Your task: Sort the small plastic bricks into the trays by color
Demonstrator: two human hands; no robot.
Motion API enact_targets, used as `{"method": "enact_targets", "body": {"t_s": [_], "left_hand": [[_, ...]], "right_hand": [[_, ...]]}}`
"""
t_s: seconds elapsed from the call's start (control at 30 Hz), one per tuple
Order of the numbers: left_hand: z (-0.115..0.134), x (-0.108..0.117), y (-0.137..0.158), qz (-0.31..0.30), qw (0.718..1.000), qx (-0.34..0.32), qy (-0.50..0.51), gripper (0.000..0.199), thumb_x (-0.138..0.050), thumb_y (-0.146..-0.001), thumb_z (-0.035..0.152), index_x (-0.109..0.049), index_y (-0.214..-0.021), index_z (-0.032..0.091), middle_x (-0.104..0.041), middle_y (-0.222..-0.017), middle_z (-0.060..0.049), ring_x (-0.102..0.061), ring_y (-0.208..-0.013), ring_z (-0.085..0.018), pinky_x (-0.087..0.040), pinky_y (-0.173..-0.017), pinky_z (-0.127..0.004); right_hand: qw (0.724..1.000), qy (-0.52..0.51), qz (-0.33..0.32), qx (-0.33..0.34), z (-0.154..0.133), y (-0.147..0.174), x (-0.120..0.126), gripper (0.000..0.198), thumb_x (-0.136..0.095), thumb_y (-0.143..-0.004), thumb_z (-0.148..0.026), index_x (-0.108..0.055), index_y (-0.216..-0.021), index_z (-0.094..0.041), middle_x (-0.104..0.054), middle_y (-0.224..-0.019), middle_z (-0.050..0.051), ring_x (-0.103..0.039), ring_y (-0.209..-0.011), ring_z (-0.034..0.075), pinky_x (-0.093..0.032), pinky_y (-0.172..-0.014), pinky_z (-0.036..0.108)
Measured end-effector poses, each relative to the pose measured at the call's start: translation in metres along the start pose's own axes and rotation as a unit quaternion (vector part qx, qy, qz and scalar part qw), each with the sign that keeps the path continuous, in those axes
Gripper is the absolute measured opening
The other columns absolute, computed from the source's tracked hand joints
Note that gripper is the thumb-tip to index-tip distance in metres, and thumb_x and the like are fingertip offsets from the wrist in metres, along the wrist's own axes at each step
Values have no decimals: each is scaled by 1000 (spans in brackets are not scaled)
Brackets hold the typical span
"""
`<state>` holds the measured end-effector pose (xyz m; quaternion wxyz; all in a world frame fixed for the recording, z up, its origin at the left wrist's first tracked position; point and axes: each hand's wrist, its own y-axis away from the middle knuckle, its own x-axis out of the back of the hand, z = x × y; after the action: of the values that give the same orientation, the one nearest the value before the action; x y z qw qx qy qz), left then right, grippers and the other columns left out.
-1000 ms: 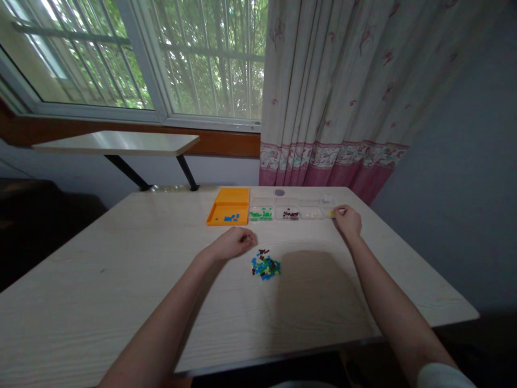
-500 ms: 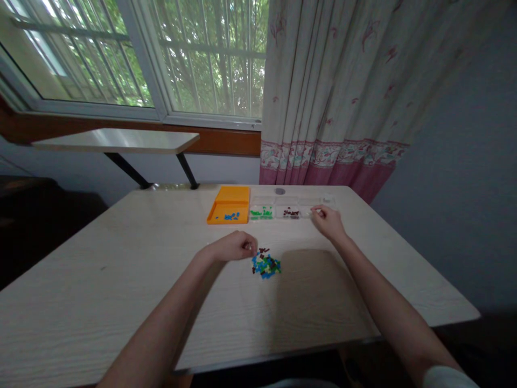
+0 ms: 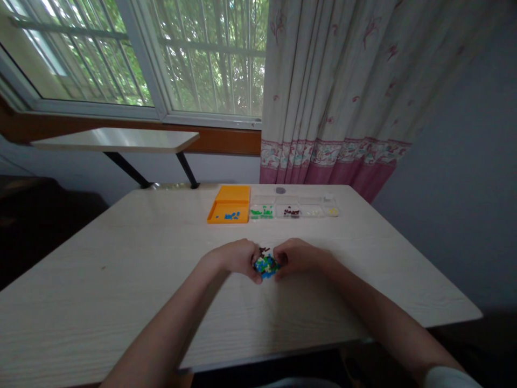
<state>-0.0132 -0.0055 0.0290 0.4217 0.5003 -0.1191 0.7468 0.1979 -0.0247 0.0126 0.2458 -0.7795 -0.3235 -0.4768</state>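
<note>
A heap of small blue, green, dark brown and pale pieces (image 3: 266, 266) lies on the table in front of me. My left hand (image 3: 241, 258) curves against its left side, with thumb and fingers apart. From the right, my right hand (image 3: 297, 257) curves in the same way, its fingertips at the heap's edge. The hands face each other and hide the sides of the heap. A few dark brown pieces (image 3: 264, 250) lie just behind it. Whether any single piece is between my fingers is too small to tell.
Behind the heap stand an open orange case (image 3: 228, 220) with blue pieces and clear boxes with green pieces (image 3: 262, 211), dark brown pieces (image 3: 291, 211) and yellow pieces (image 3: 333, 211). A raised shelf (image 3: 121, 141) is at the back left, a curtain (image 3: 323, 108) behind.
My right hand has come back from the clear boxes at the right to the heap, uncovering the yellow pieces. My left hand has lowered slightly and its thumb has spread around the heap.
</note>
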Motion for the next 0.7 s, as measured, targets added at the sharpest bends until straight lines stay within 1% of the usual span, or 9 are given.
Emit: {"method": "enact_targets", "body": {"t_s": [0.17, 0.3, 0.4, 0.57, 0.7], "left_hand": [[9, -5, -6, 33, 999, -11, -18, 31, -69, -48, 46, -60, -54, 17, -51, -48, 3, -36, -40, -7, -22, -42, -20], [7, -6, -9, 34, 998, -20, -50, 28, -65, -55, 44, -59, -59, 18, -55, -55, 3, -43, -46, -8, -25, -45, -19], [5, -5, -9, 34, 997, -8, -75, 25, -64, -59, 42, -58, -63, 18, -57, -57, 3, -46, -50, -9, -26, -46, -18], [4, -3, -9, 22, 998, 14, -58, 20, -63, -61, 37, -57, -67, 19, -57, -56, 4, -48, -50, -8, -26, -45, -17], [5, -2, -7, 29, 997, -7, -65, 27, -65, -58, 43, -57, -65, 19, -58, -59, 4, -49, -52, -9, -26, -46, -17]], "right_hand": [[1000, 3, 9, 6, 0, -4, -5, 25, -64, -64, -42, -56, -64, -18, -55, -57, -6, -45, -51, 7, -28, -48, 17], [1000, -2, 13, 4, 3, -5, -6, 21, -60, -69, -40, -58, -70, -19, -55, -60, -5, -46, -54, 7, -30, -51, 17], [1000, -3, 14, 16, 6, -5, -8, 19, -60, -71, -36, -60, -78, -20, -57, -64, -4, -48, -57, 7, -31, -53, 16], [999, -1, 3, 44, 9, -4, -7, 15, -59, -72, -32, -62, -82, -21, -58, -67, -3, -50, -60, 8, -33, -55, 16], [999, -5, 2, 42, 8, -3, -6, 16, -60, -71, -32, -63, -82, -20, -58, -68, -2, -51, -61, 8, -34, -56, 16]]}}
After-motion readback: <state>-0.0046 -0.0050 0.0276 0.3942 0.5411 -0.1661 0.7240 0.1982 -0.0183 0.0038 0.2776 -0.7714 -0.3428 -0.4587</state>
